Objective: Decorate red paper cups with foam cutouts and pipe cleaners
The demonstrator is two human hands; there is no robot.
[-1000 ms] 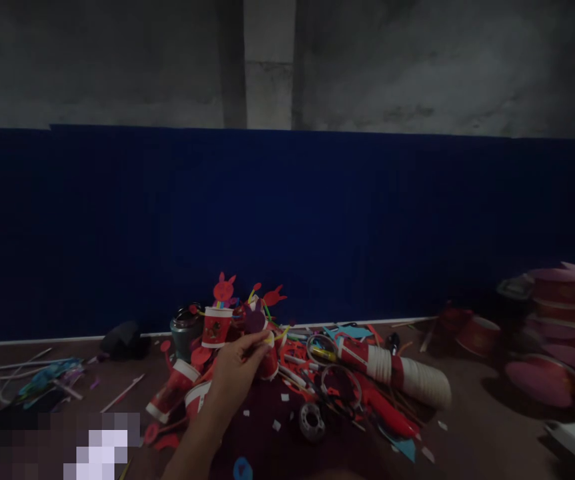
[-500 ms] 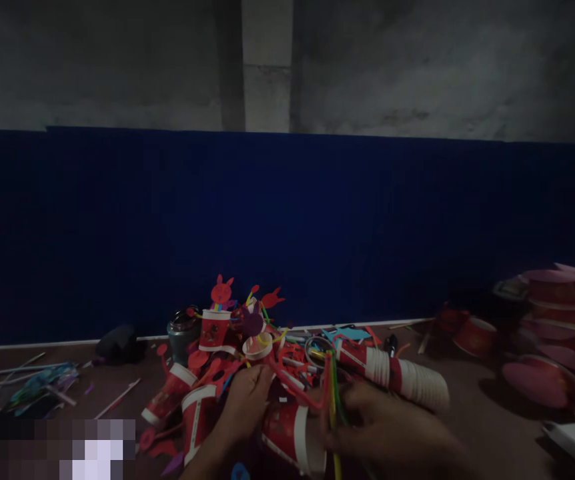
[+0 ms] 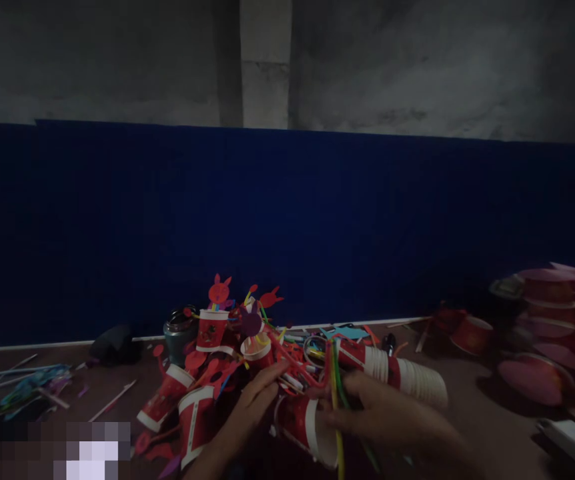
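My right hand [image 3: 375,403] is closed on a small bundle of long thin straws [image 3: 336,400], red, yellow and green, held roughly upright. Just below and to its left, a red paper cup [image 3: 295,423] with a white rim lies on its side, mouth toward the right. On the cup's other side is my left hand [image 3: 255,403], its fingers stretched forward and nothing seen in them. Before the fingertips lie red strips and pens [image 3: 292,381]. Whether the left fingers touch them I cannot tell.
Finished-looking cups with paper animals [image 3: 212,327] pile up left of centre, beside a dark jar [image 3: 180,337]. Stacked paper cups [image 3: 417,379] lie behind my right hand. Pink-topped red cups [image 3: 550,300] stand far right. Loose strips [image 3: 32,387] litter the left. A blue wall [image 3: 287,220] closes off the back.
My left hand has gone from a closed, bent posture to stretched fingers. The red straw that bent toward the left hand is now drawn in nearer the right hand. The cup shifted slightly right.
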